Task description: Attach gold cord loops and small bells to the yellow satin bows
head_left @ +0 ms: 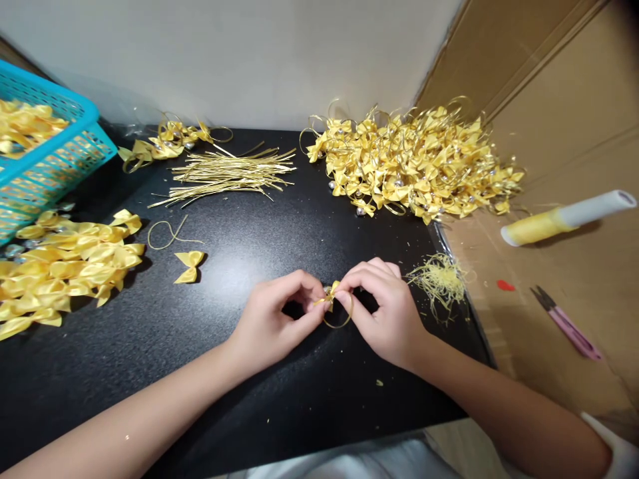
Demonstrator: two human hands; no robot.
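Observation:
My left hand (277,319) and my right hand (387,309) meet over the black table (210,372), both pinching one small yellow satin bow (331,293) with a gold cord loop (339,322) hanging under it. Fingers of both hands are curled tight round the bow. A single loose yellow bow (189,265) and a gold cord loop (167,236) lie to the left of my left hand.
A heap of finished bows with gold loops (414,163) lies at the back right. Plain yellow bows (64,266) are piled at the left by a blue basket (54,153). Gold cord strips (224,174) lie at the back. Thread clippings (439,279), a spool (564,218) and snips (566,322) are right.

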